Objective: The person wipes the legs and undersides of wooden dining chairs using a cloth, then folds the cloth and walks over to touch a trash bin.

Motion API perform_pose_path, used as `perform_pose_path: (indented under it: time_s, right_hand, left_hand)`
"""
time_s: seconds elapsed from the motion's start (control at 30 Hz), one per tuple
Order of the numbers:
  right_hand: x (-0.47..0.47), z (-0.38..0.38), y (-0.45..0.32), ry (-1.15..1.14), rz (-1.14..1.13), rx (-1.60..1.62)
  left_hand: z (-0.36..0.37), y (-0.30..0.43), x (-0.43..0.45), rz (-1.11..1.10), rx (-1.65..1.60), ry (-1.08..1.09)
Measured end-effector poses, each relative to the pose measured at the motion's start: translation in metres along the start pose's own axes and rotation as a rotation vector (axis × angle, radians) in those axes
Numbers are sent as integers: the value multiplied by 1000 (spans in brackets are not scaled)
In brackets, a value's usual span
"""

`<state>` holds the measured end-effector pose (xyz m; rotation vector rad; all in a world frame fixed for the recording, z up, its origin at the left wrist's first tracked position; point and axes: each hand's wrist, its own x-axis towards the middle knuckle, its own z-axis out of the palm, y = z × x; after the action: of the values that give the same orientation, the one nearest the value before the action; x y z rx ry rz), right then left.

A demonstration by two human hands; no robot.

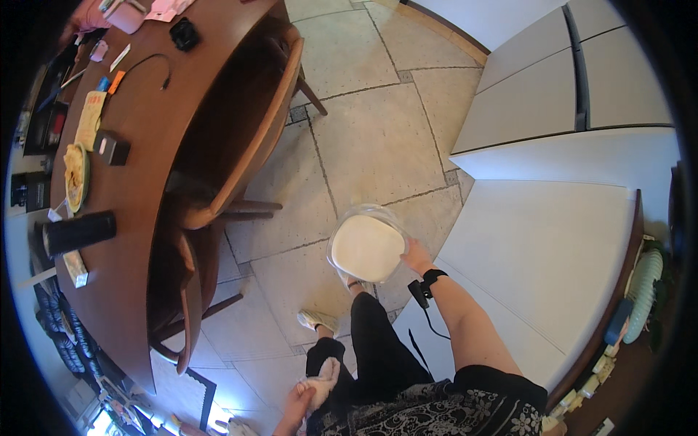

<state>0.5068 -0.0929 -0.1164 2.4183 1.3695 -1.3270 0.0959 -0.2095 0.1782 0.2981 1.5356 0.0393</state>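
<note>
My right hand (418, 257) grips the near right rim of a rounded clear container (368, 248), held out over the floor in front of my legs. Inside it is a smooth cream-white surface; whether this is a liquid, an insert or a lid, I cannot tell. My left hand (300, 400) is low, beside my left leg, closed around a crumpled pale pink cloth (325, 384). A black strap (433, 276) with a small black device and a cable sits at my right wrist.
To the left, a wooden table (142, 163) bears a plate of food (76, 177), a black tumbler (82, 233) and a dark box (112, 148). Wooden chairs (262, 141) jut towards the tiled floor (371, 141). Grey-fronted cabinets (523, 87) and a white panelled surface (545, 234) line the right.
</note>
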Motion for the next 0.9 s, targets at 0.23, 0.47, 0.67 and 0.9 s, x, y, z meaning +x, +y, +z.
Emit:
perform_pose_path:
  time_s: [0.23,0.47,0.67,0.9]
  right_hand:
    - [77,-13,19,138,121,-120]
    - [116,8,13,-49,213,-115]
    - [99,18,22,-166,153,-334]
    - [58,23,-2,-402,-19,-424]
  left_hand:
    - [0,-48,44,-108,73,127]
    - [13,1,53,-226,5,41]
    - [21,19,58,-185,2,45]
    - [25,18,59,-233,78,20]
